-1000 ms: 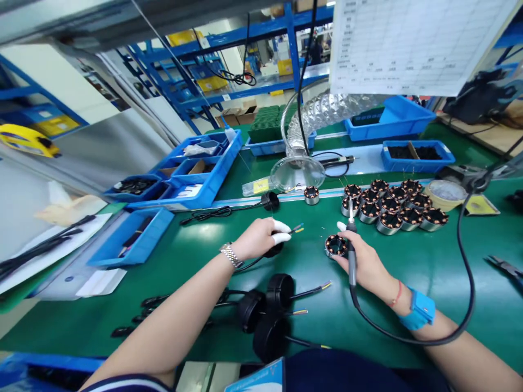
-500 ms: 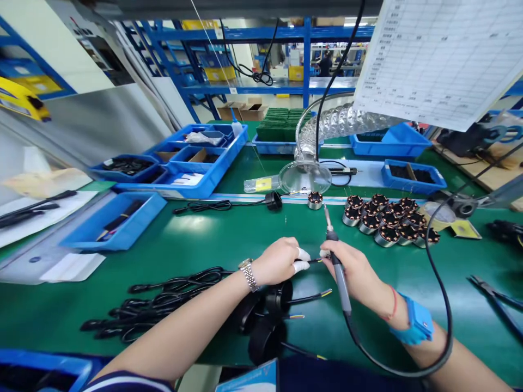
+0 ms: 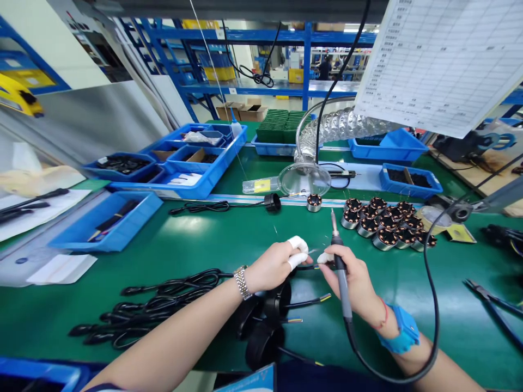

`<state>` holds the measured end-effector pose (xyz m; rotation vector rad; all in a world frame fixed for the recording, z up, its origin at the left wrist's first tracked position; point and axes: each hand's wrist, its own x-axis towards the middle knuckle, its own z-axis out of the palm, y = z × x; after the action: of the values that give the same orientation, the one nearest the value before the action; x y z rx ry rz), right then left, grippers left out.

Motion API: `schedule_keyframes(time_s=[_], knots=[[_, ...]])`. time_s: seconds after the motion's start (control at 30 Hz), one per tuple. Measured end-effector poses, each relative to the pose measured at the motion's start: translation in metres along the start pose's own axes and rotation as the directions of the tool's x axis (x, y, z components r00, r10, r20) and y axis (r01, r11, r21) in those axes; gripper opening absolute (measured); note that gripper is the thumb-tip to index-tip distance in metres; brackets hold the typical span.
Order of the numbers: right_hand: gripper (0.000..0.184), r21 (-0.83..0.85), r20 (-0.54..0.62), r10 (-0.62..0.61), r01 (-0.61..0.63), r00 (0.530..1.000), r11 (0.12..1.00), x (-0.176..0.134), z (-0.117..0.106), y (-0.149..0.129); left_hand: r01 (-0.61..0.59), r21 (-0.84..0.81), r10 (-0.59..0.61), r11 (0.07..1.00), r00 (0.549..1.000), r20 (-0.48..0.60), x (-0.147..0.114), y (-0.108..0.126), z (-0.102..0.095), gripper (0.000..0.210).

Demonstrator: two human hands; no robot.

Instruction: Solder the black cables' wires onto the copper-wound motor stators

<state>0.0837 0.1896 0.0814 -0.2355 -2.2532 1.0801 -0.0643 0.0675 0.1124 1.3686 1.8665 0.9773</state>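
Note:
My left hand [image 3: 278, 264], white covers on its fingertips, is closed in a pinch. A thin silvery wire [image 3: 312, 251] pokes out from its fingertips. Just below them lies a black cable [image 3: 307, 267] with stripped, coloured ends. My right hand [image 3: 352, 272] grips a soldering iron [image 3: 342, 286], its tip pointing up and away from me. The thumb and a covered fingertip of that hand are beside the cable's end. Nearer me are several black round caps [image 3: 265, 340] with cable ends coming out, and bundled black cords [image 3: 163, 305] stretch to the left.
Copper-wound stators [image 3: 386, 222] stand in a group at right; a single stator [image 3: 314, 202] sits before the clear fume hood [image 3: 304, 179]. Pliers [image 3: 490, 299] lie far right. Blue bins [image 3: 139, 218] line the left. A hanging paper sheet [image 3: 441, 65] covers the upper right.
My left fingers have moved off the cable's end and curled into a higher pinch with a thin wire showing. My right hand has shifted slightly down and right, still holding the iron.

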Motion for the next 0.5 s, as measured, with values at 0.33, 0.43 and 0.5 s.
schedule_keyframes(time_s=[0.33, 0.43, 0.5], knots=[[0.033, 0.376, -0.033, 0.246, -0.216, 0.969, 0.901, -0.002, 0.011, 0.008, -0.016, -0.050, 0.023, 0.999, 0.991, 0.131, 0.007, -0.003, 0.013, 0.015], [0.032, 0.361, -0.040, 0.235, -0.205, 0.971, 0.910, -0.002, 0.010, 0.008, 0.036, -0.152, -0.010, 0.988, 0.986, 0.167, 0.007, -0.003, 0.013, 0.013], [0.032, 0.342, -0.052, 0.227, -0.196, 0.973, 0.919, -0.002, 0.011, 0.008, 0.058, -0.202, -0.025, 0.978, 0.986, 0.164, 0.008, -0.004, 0.014, 0.015]])
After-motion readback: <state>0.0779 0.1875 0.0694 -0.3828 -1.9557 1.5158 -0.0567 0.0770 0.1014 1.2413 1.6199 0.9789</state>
